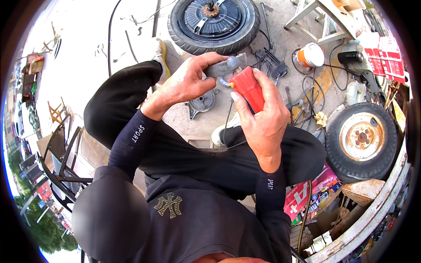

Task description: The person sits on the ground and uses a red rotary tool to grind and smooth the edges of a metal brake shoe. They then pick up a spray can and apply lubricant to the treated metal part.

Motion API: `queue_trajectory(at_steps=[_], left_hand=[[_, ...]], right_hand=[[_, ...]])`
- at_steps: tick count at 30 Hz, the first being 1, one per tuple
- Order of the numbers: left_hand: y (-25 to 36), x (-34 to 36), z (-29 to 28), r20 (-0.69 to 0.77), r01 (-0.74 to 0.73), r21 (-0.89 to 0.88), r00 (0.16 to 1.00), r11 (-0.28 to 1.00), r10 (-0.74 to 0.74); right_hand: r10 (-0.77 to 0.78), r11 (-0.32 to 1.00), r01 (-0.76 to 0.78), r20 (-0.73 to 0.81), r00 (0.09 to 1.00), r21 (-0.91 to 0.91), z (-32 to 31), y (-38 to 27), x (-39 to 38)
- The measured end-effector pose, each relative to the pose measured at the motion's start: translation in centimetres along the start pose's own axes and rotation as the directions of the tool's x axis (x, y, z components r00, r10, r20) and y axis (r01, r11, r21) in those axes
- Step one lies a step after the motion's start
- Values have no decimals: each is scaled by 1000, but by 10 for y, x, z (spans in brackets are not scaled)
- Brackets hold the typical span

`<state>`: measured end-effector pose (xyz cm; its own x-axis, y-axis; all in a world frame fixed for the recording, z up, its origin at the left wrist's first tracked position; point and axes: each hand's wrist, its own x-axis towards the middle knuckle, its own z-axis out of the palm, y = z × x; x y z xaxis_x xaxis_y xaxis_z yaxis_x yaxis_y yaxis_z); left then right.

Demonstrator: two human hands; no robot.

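My left hand (190,79) pinches a flat grey metal piece (218,69). My right hand (263,118) grips a red box-shaped tool (246,87) with a small yellow knob and a grey rounded cap on a short stem. The cap is beside the grey piece; I cannot tell whether they touch. Below my left hand, a round grey cast metal part (201,105) lies on the concrete between my bent legs.
Ahead lie a hub-motor wheel (201,24), scattered tools (276,65) and cables. A metal stand (333,22), white-and-orange tub (310,57) and red cartons (388,59) are at upper right. A rusty-rimmed wheel (351,162) lies right; a black chair frame (66,179) stands left.
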<state>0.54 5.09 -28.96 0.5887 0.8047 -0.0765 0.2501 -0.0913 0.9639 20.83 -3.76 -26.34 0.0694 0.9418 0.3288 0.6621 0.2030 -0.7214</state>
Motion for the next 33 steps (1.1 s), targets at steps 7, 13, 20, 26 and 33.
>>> queue_trajectory(at_steps=[7,13,20,26,33], left_hand=[[-4,0,2,-27,-74,93,997,993,77],[-2,0,0,2,-38,87,999,996,38],[-1,1,1,-10,5,63,1000,998,-4],[1,1,-3,9,147,-103,989,984,-147],[-4,-1,-6,9,277,-256,959,926,-284]], right_hand=[[-50,997,51,15,999,-60,4,2,-1],[-7,987,6,-9,1000,-160,4,3,1],[11,972,-23,-50,999,-235,4,9,5],[46,982,-51,-34,998,-181,4,6,2],[93,989,-98,-53,994,-107,-2,1,2]])
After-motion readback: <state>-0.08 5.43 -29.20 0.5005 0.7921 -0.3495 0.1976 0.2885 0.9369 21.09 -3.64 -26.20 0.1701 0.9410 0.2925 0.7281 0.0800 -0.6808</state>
